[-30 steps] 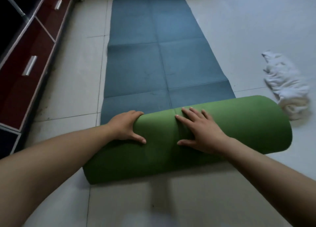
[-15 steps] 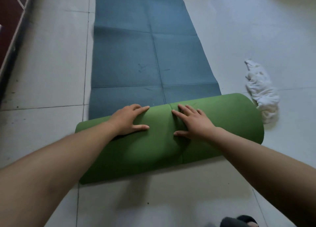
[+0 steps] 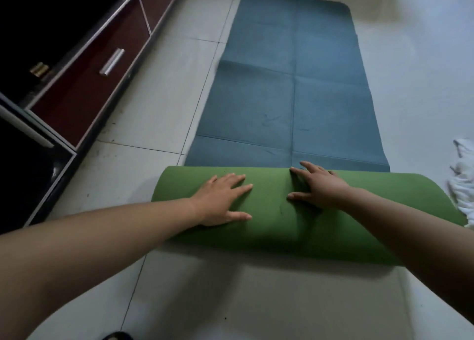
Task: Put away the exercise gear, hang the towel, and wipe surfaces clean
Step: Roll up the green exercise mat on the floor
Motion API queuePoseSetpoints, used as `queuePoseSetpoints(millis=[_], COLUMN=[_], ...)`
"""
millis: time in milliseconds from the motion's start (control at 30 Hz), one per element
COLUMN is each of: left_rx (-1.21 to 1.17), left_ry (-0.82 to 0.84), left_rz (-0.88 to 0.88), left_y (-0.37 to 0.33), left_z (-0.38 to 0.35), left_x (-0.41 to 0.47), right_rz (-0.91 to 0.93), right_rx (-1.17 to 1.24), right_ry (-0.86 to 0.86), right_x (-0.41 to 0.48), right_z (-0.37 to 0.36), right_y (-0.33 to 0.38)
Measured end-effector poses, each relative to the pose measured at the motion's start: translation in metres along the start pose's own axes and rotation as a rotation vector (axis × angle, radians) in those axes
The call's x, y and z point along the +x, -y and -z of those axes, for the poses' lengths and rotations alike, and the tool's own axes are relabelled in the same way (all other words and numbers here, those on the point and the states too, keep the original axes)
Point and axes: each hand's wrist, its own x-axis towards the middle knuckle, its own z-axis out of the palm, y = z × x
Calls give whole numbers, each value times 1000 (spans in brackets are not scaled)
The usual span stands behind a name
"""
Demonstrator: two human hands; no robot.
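As both palms lie flat, grip: left hand (image 3: 220, 198) and right hand (image 3: 318, 189) press with straight fingers, clasping nothing.
Mat: blue foam exercise mat (image 3: 295, 96), green back; near end rolled under the hands, rest flat on white tiled floor (image 3: 154, 114).
Towel: crumpled white cloth towel (image 3: 461, 186), on floor beside the rolled end.
Progress: early, I judge; rolling unfinished, towel unhung.

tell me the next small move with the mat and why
Probably push the green roll forward a little: the left hand and right hand both press flat on it, and a long stretch of blue mat lies unrolled ahead.
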Motion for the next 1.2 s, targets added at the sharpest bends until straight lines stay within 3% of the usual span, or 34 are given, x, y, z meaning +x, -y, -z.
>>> queuePoseSetpoints(millis=[200, 533, 900, 1200], left_rx=[41, 32, -56, 69], left_ry=[168, 229, -84, -58], left_rz=[73, 99, -28, 35], left_y=[-11, -19, -16, -2], left_z=[5, 24, 30, 25], left_x=[11, 17, 21, 30], right_rz=[184, 311, 200, 81], right_rx=[70, -106, -13, 15], right_ry=[-172, -107, -336, -304], right_x=[-22, -46, -13, 11], right_z=[-13, -35, -12, 8], right_y=[11, 9, -6, -7])
